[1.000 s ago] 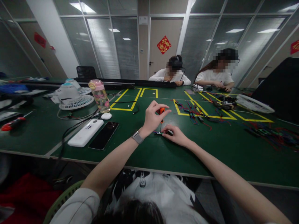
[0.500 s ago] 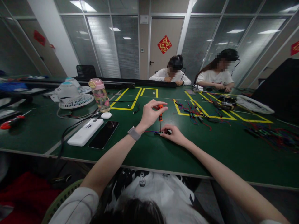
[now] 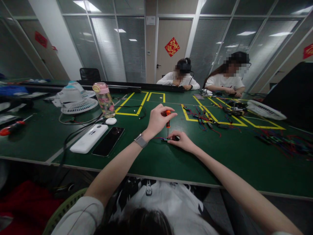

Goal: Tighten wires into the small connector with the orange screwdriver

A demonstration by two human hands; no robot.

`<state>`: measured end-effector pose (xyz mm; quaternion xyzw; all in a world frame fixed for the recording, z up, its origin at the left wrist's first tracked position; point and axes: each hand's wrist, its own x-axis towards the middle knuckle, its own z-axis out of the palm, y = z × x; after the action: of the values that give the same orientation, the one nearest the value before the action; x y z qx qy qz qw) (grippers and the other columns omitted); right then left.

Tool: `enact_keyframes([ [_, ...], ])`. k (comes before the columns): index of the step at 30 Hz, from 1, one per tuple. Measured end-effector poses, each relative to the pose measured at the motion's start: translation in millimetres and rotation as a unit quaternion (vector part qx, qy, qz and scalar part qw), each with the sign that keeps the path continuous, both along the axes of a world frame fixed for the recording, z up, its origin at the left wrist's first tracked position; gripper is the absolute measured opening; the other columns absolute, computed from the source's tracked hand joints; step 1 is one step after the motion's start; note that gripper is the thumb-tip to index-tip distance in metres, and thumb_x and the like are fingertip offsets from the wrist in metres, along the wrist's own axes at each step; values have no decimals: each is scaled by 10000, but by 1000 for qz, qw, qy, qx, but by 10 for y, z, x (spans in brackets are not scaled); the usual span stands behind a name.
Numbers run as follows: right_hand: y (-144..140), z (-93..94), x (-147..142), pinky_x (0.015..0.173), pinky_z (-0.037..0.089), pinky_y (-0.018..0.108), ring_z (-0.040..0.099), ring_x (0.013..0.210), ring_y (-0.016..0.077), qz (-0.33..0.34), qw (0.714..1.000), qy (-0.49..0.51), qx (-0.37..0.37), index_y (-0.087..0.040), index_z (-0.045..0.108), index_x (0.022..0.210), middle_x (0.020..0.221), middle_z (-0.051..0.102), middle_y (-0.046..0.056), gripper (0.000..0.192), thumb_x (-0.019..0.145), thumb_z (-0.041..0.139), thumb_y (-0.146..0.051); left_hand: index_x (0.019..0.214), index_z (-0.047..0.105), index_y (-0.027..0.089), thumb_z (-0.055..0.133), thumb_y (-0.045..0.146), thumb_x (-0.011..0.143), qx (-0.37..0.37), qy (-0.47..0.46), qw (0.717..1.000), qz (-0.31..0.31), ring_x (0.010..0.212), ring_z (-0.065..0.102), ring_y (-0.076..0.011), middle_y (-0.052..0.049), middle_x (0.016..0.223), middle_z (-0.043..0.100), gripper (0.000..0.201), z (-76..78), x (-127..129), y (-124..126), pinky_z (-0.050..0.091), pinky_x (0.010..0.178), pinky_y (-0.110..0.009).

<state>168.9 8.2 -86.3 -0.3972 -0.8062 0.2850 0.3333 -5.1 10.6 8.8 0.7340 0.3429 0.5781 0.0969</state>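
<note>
L hand (image 3: 157, 120) pinches small orange screwdriver (image 3: 167, 118) upright, tip on tiny wired part (image 3: 171, 139) at table (image 3: 151, 156) centre. R hand (image 3: 182, 141) grip pressed onto part. Likely light, fragile; hold by edges.

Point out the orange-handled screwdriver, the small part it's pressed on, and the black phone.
orange-handled screwdriver (image 3: 168, 114), head view, on the orange handle by the fingertips.
small part (image 3: 168, 139), head view, on its exposed left end.
black phone (image 3: 108, 141), head view, middle of the screen.
</note>
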Motion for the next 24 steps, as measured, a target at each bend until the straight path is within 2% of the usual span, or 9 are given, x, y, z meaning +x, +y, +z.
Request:
enact_keyframes([
  [3, 2, -6, 2, 668, 455, 294, 574, 701, 163, -1, 1000, -5, 4, -170, 707, 859, 759, 623, 20, 190, 763, 698, -333, 922, 713, 197, 587, 322, 901, 44, 38, 998, 35, 816, 629, -162, -48, 894, 656, 179, -16, 22, -41, 509, 756, -299],
  [6, -2, 1, 2, 663, 446, 292, 572, 699, 163, 0, 1000, -9, 10, -167, 709, 858, 757, 623, 20, 190, 767, 692, -333, 1032, 683, 183, 438, 231, 967, 6, 13, 999, -45, 970, 647, -175, -76, 1059, 684, 258, -18, 56, -26, 517, 838, -313],
  [8, -5, 8, 1, 666, 448, 292, 575, 704, 163, 1, 1000, -8, 8, -166, 709, 860, 763, 627, 23, 196, 771, 692, -339, 1067, 676, 172, 474, 247, 951, -70, -33, 992, -97, 849, 678, -162, -75, 1009, 707, 245, -16, 60, 22, 542, 729, -284],
  [10, -9, 14, -2, 672, 455, 296, 581, 709, 166, -1, 1000, -7, 3, -162, 710, 864, 767, 629, 26, 205, 773, 692, -344, 1058, 688, 164, 579, 297, 899, -123, -61, 985, -107, 675, 657, -140, -56, 872, 709, 234, -17, 45, 71, 525, 600, -255],
  [12, -13, 17, -6, 678, 460, 302, 584, 714, 169, -4, 1000, -7, -2, -155, 711, 866, 770, 626, 30, 209, 768, 696, -340, 946, 722, 172, 676, 334, 830, -104, -58, 991, -59, 608, 603, -124, -28, 765, 664, 205, -29, 20, 95, 496, 568, -249],
  [14, -17, 20, -7, 683, 460, 306, 582, 719, 172, -6, 1000, -8, -3, -152, 711, 867, 772, 622, 33, 204, 765, 694, -328, 835, 734, 182, 684, 349, 826, -37, -26, 999, 29, 638, 568, -126, -20, 745, 602, 174, -59, 3, 86, 484, 610, -262],
  [17, -23, 22, -6, 689, 456, 307, 577, 732, 175, -2, 1000, -7, -5, -151, 706, 869, 782, 620, 37, 198, 770, 683, -320, 949, 726, 192, 542, 313, 930, 39, 66, 993, 94, 767, 573, -149, -52, 893, 568, 221, -138, 17, 52, 488, 706, -289],
  [21, -12, 13, -2, 677, 449, 301, 569, 716, 170, 3, 1000, -5, -6, -154, 702, 860, 776, 618, 34, 197, 770, 678, -328, 1146, 648, 185, 427, 204, 971, 72, 96, 993, 16, 1039, 572, -189, -94, 1130, 536, 282, -237, 77, 70, 489, 881, -321],
  [24, 0, -1, -7, 677, 449, 298, 571, 710, 169, 4, 1000, 2, -6, -155, 703, 856, 759, 616, 28, 194, 761, 686, -323, 1287, 536, 220, 439, 162, 959, 54, 50, 996, -57, 1004, 596, -160, -76, 1153, 554, 347, -252, 109, 93, 512, 859, -290],
])
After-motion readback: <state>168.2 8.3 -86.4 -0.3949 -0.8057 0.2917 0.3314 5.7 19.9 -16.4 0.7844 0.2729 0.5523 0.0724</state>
